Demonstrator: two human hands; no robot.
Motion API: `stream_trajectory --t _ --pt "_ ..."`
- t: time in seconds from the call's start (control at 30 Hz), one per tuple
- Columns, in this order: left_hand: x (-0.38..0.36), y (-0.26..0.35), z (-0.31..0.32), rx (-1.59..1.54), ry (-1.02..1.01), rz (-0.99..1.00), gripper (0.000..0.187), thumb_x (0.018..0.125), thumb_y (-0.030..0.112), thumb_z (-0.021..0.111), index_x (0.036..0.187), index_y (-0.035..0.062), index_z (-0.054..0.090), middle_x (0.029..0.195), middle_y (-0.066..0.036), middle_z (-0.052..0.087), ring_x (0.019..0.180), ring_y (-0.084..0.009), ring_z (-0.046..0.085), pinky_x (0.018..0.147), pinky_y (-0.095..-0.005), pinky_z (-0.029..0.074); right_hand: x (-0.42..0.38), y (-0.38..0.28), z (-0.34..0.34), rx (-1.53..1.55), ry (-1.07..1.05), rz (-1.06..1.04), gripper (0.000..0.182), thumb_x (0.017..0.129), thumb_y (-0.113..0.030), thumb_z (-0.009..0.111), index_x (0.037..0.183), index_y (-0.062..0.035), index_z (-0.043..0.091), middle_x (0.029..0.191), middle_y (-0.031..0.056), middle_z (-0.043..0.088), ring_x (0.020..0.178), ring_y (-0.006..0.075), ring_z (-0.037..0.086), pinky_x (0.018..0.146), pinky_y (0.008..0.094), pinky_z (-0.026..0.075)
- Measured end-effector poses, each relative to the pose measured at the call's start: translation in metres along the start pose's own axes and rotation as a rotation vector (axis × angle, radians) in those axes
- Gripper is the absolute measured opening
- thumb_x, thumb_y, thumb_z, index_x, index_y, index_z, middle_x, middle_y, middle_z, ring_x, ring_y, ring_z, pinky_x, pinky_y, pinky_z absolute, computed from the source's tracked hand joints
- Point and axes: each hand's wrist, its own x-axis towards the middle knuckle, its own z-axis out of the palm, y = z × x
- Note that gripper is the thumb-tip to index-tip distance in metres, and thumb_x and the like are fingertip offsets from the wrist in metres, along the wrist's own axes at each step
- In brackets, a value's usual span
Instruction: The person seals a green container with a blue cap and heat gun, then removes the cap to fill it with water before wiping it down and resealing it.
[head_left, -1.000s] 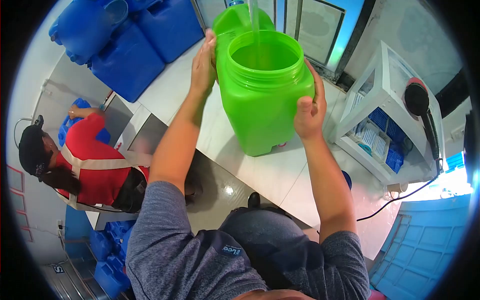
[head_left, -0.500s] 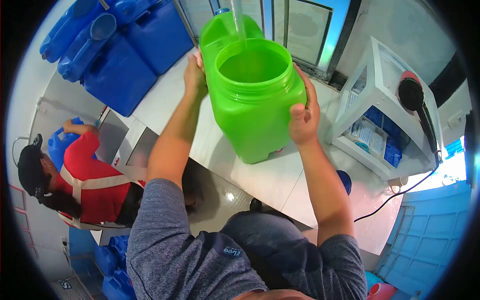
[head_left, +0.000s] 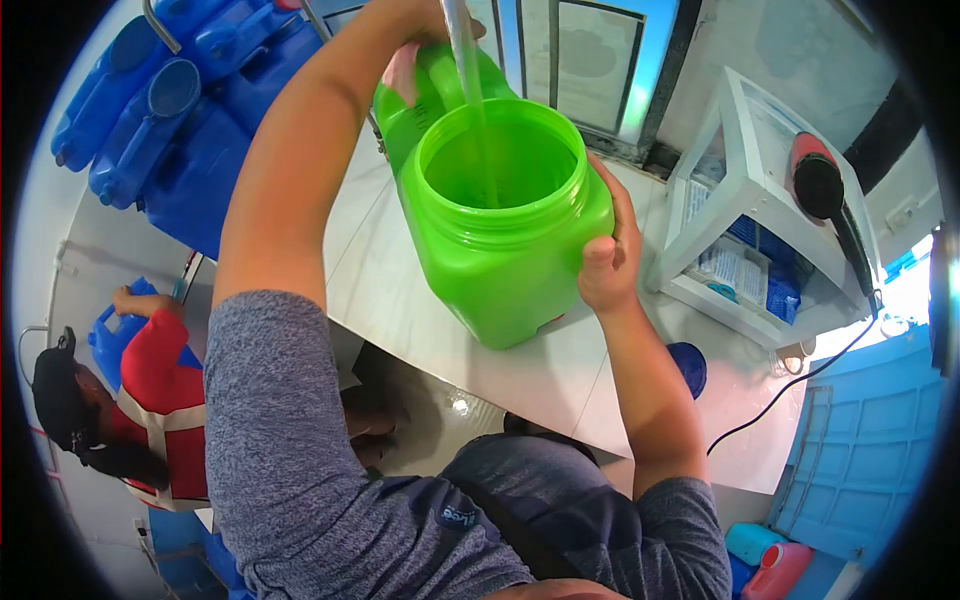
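A bright green plastic water container (head_left: pixel 500 265) stands tilted on the white tiled counter, its wide round mouth uncovered. A clear stream of water (head_left: pixel 463 50) falls from above into the mouth. My right hand (head_left: pixel 612 255) is wrapped around the container's right side, fingers along the far face and thumb up on the near face. My left hand (head_left: pixel 440 18) is at the top edge, behind the stream and above the container's back end; its fingers are mostly hidden. A pinkish patch (head_left: pixel 400 75) shows on the container's back left, below my left wrist.
Several blue water containers (head_left: pixel 185 150) are stacked at the upper left. A person in a red top (head_left: pixel 165 400) handles a blue jug (head_left: pixel 125 335) at the left. A white shelf (head_left: pixel 760 240) at right bears a black-and-red corded tool (head_left: pixel 822 180). A dark blue cap (head_left: pixel 688 368) lies beside my right forearm.
My left hand has left the container's left side and moved up to the top edge behind the water stream. My right hand keeps its hold. The view has shifted slightly.
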Motion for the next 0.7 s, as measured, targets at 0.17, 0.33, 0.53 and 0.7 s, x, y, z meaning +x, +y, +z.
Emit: stream_trajectory --t 0.17,0.33,0.53,0.7 --pt "0.040 -0.062 -0.014 0.131 -0.113 0.540 0.030 0.092 0.031 0.061 0.107 0.0076 0.072 0.107 -0.014 0.070 0.104 -0.0301 0.066 0.094 -0.0338 0.051 0.001 -0.014 0.001 0.003 0.011 0.028 0.103 0.085 -0.071 0.063 0.148 0.0069 0.037 0.144 0.0183 0.050 0.132 0.0246 0.049 0.110 0.0361 0.037" --pt "0.069 -0.135 0.128 -1.005 -0.145 0.606 0.058 0.078 0.033 0.081 0.125 0.0069 0.061 0.114 -0.007 0.066 0.106 -0.0223 0.064 0.098 -0.0358 0.049 -0.003 -0.004 -0.002 0.041 0.011 0.028 0.102 0.085 -0.068 0.065 0.148 0.0065 0.037 0.145 0.0172 0.050 0.132 0.0236 0.049 0.109 0.0353 0.037" --pt "-0.030 -0.109 0.255 -1.669 0.181 -0.130 0.049 0.087 0.031 0.067 0.127 0.0043 0.059 0.111 -0.009 0.068 0.102 -0.0225 0.066 0.093 -0.0363 0.052 -0.001 -0.006 -0.001 0.072 0.002 -0.024 0.097 0.088 -0.065 0.064 0.148 0.0070 0.038 0.142 0.0187 0.052 0.130 0.0241 0.051 0.109 0.0351 0.038" --pt "-0.094 -0.018 0.308 -1.867 0.622 -0.336 0.043 0.095 0.029 0.056 0.130 0.0022 0.057 0.109 -0.011 0.069 0.099 -0.0226 0.067 0.088 -0.0368 0.055 -0.002 0.002 -0.002 0.055 0.019 -0.054 0.096 0.088 -0.065 0.064 0.148 0.0067 0.038 0.139 0.0190 0.053 0.128 0.0237 0.053 0.107 0.0349 0.040"
